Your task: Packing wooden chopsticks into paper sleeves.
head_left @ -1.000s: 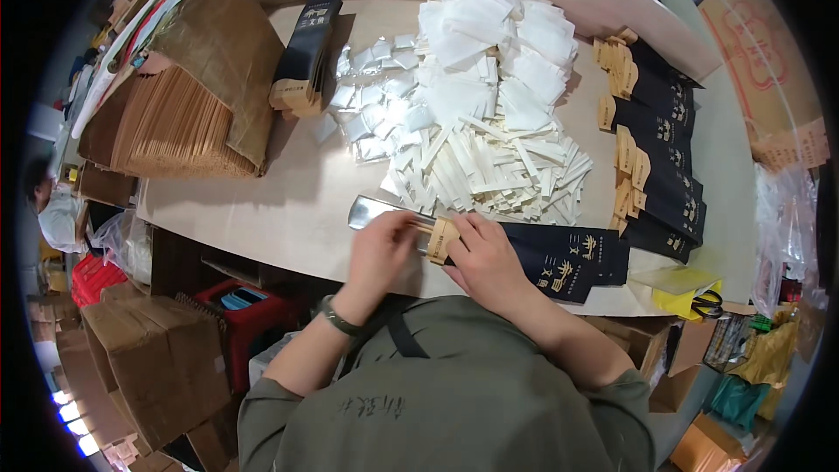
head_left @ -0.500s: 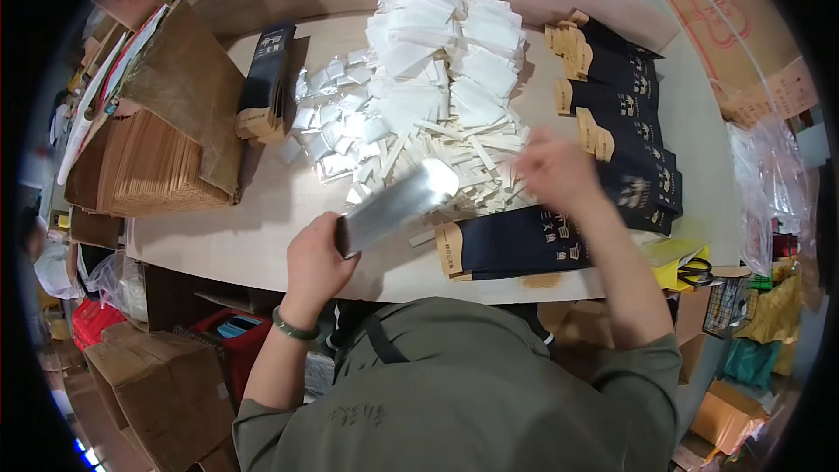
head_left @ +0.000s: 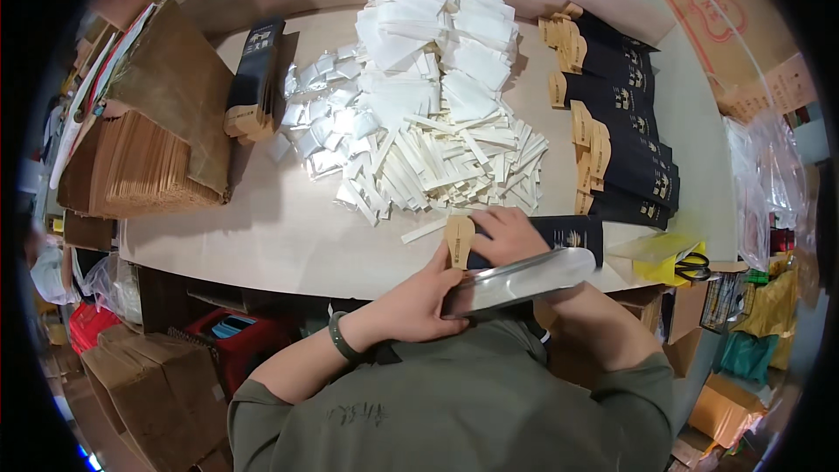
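Observation:
My left hand (head_left: pixel 418 301) grips a long silver foil pouch (head_left: pixel 524 278), held almost level just off the near table edge. My right hand (head_left: pixel 509 232) lies curled over a black package (head_left: pixel 572 231) with a tan card top (head_left: pixel 460 241), flat on the pale table (head_left: pixel 288 236). The silver pouch sits just below that package and hides part of my right wrist. A heap of cream paper strips (head_left: pixel 446 166) lies right behind my right hand.
Behind the strips are small white sachets (head_left: pixel 323 114) and folded white bags (head_left: pixel 437 26). Several black packages (head_left: pixel 625 144) line the right side, another black stack (head_left: pixel 253 79) stands left. Brown paper bags (head_left: pixel 131 166) lie far left, scissors (head_left: pixel 690 264) on a yellow sheet at right, cardboard boxes (head_left: pixel 149 385) below.
My right hand came back from the far pile to the black package at the near edge. My left hand lowered the silver pouch from a raised tilt to level.

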